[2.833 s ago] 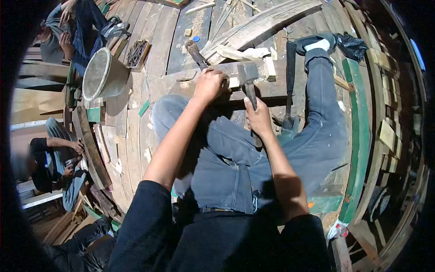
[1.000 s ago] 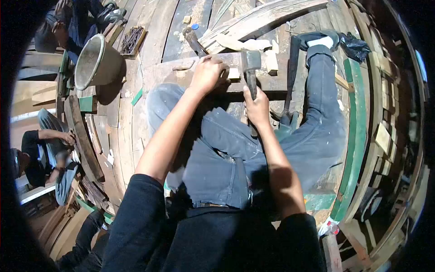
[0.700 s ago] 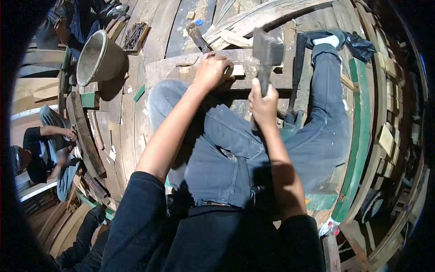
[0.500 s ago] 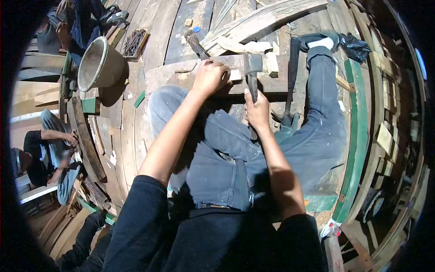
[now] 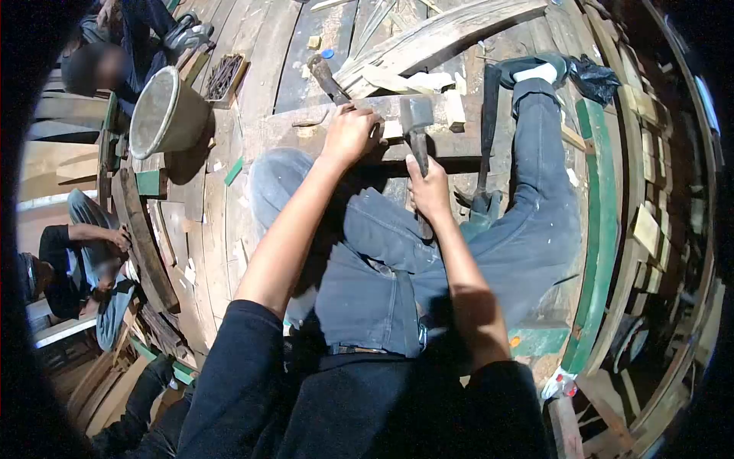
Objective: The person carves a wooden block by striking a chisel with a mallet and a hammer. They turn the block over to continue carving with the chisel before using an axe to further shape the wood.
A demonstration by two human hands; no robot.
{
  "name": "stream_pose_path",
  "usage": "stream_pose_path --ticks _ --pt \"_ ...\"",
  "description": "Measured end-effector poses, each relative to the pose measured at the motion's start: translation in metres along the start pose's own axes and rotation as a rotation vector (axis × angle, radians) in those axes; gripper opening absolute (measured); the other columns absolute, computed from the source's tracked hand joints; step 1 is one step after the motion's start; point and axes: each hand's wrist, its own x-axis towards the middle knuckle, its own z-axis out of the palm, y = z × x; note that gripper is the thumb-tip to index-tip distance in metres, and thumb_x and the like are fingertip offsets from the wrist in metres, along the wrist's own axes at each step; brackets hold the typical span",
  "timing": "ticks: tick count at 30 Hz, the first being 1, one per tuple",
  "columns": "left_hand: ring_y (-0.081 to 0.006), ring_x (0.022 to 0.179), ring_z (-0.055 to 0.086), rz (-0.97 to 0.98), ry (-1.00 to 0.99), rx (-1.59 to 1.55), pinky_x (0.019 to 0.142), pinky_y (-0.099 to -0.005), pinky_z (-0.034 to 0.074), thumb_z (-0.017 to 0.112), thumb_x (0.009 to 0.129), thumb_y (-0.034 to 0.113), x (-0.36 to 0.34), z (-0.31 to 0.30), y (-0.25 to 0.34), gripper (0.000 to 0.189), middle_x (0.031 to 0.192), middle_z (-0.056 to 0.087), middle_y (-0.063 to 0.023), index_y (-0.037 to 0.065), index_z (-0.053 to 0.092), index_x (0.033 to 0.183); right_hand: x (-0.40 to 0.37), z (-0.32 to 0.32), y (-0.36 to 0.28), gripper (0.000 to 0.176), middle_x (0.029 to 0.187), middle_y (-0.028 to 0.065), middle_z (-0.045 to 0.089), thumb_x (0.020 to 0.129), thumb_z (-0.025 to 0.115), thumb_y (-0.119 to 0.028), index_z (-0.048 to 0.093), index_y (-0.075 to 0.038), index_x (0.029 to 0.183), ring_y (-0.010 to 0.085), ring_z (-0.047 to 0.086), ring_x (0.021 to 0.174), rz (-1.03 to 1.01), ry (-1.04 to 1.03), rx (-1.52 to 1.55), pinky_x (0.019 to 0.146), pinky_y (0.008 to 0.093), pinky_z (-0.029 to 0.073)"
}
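My left hand (image 5: 352, 136) is closed around a chisel (image 5: 327, 79), whose worn wooden handle sticks out toward the upper left; its blade end is hidden by the hand. Below that hand lies a thick wooden board (image 5: 459, 144), across the space between my legs. My right hand (image 5: 430, 187) grips a hammer (image 5: 417, 112) by its dark handle, with the metal head raised to the right of my left hand. A small light wood block (image 5: 455, 111) sits on the board's far side, right of the hammer head.
A long-handled dark tool (image 5: 488, 122) lies by my right leg. Further off are a curved timber (image 5: 451, 38), a bucket (image 5: 153, 115) and a box of nails (image 5: 226, 76). A green beam (image 5: 592, 229) runs along the right. Other people sit at the left.
The hammer in my right hand has shifted slightly left and its head has turned. My left hand keeps its place on the chisel. A person at upper left has bent forward.
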Motion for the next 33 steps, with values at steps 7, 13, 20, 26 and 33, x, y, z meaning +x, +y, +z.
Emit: stream_pose_path --ticks 7,13,20,26,33 --pt "-0.0265 0.095 0.065 -0.066 -0.107 -0.043 0.096 -0.0427 0.042 0.074 0.073 0.029 -0.001 -0.008 0.004 0.027 0.098 0.069 -0.0093 0.012 0.072 0.093 0.0 -0.001 -0.032 0.033 0.055 0.0053 0.052 0.095 0.06 -0.029 0.055 0.0 0.081 0.0134 0.049 0.05 -0.081 0.054 0.175 0.049 0.0319 0.041" --pt "-0.0326 0.091 0.063 -0.031 -0.095 0.006 0.095 -0.0445 0.042 0.076 0.074 0.037 -0.005 -0.024 0.012 0.04 0.093 0.067 -0.0112 0.012 0.069 0.105 -0.002 -0.008 -0.026 0.031 0.055 0.0032 0.044 0.098 0.056 -0.035 0.047 -0.008 0.085 0.0123 0.044 0.039 0.299 -0.103 0.342 0.036 0.0304 0.037" --pt "-0.016 0.107 0.061 -0.333 -0.08 -1.131 0.096 -0.0314 0.048 0.069 0.084 -0.002 -0.012 -0.099 0.064 0.059 0.114 0.063 -0.0089 0.004 0.044 0.137 0.005 -0.024 -0.022 0.028 0.051 0.0009 0.037 0.098 0.056 -0.033 0.04 -0.011 0.089 0.0113 0.037 0.035 0.385 -0.09 0.52 0.033 0.0289 0.034" --pt "-0.0138 0.109 0.058 -0.188 -0.119 -1.023 0.093 -0.0282 0.047 0.067 0.086 -0.002 -0.014 -0.124 0.085 0.054 0.122 0.059 -0.0067 0.006 0.05 0.136 0.015 -0.016 0.007 0.033 0.051 0.0035 0.05 0.095 0.058 -0.033 0.048 -0.005 0.08 0.013 0.048 0.037 0.182 -0.017 0.343 0.035 0.0314 0.038" --pt "-0.0083 0.096 0.058 -0.307 -0.034 -0.958 0.084 -0.0255 0.049 0.066 0.089 0.006 -0.007 -0.105 0.065 0.042 0.116 0.064 -0.0008 0.008 0.058 0.13 0.006 -0.023 -0.008 0.025 0.054 0.0031 0.047 0.094 0.06 -0.029 0.048 -0.007 0.093 0.0135 0.048 0.039 0.321 -0.02 0.391 0.034 0.0315 0.04"
